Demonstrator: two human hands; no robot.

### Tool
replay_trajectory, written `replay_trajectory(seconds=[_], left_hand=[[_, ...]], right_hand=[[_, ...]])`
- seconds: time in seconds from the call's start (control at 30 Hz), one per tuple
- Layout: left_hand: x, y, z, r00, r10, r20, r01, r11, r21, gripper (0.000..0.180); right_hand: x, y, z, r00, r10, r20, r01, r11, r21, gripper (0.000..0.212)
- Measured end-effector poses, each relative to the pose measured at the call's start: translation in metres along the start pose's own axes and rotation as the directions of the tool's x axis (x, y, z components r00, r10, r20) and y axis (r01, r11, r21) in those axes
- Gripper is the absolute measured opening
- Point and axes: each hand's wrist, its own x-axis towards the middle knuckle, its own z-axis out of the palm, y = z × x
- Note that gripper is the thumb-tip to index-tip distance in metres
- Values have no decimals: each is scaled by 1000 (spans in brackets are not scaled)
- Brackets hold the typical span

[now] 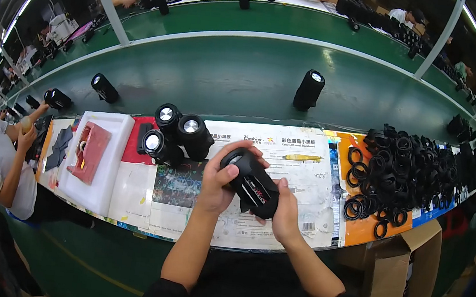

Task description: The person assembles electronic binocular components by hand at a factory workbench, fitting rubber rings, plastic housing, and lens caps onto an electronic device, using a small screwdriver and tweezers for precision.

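Note:
Both my hands hold a black cylindrical speaker [256,193] tilted above the paper-covered table. My left hand [218,175] wraps round its upper end, with the thumb across the top near the round end face. My right hand [287,214] grips the lower right side, its thumb pointing up along the casing. A dark flap or loose edge shows at the speaker's lower end. Just left of my left hand, three similar black speakers [194,138] stand grouped, their silver round ends facing up. A yellow pen-like tool [302,157] lies on the white sheet [316,187] beyond my right hand.
Black rings and straps [403,167] are heaped on the right. To the left, a white foam tray [113,169] holds a red block [92,152]. A green conveyor [222,76] beyond carries speakers [309,91]. An open cardboard box [378,282] stands lower right; a co-worker [3,151] works far left.

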Motion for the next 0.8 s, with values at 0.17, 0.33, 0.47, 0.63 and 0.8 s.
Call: replay_trajectory(seconds=[0.17, 0.33, 0.47, 0.63, 0.8], left_hand=[[1, -9, 20, 984, 47, -171, -27, 993, 116, 57], [3, -10, 19, 989, 69, -132, -48, 987, 155, 47], [-1, -8, 18, 989, 67, -130, -53, 992, 113, 41], [-25, -28, 20, 996, -59, -68, 52, 994, -96, 81], [-85, -26, 36, 933, -357, -42, 340, 914, -220, 61]], right_hand=[[5, -8, 6, 931, -320, -174, 243, 902, -357, 53], [14, -4, -9, 950, -253, -182, 209, 950, -232, 46], [15, -3, -11, 962, -233, -140, 190, 944, -269, 46], [-17, -20, 5, 990, 120, 72, -129, 983, 134, 44], [-33, -52, -67, 981, -88, 170, 150, 906, -396, 31]])
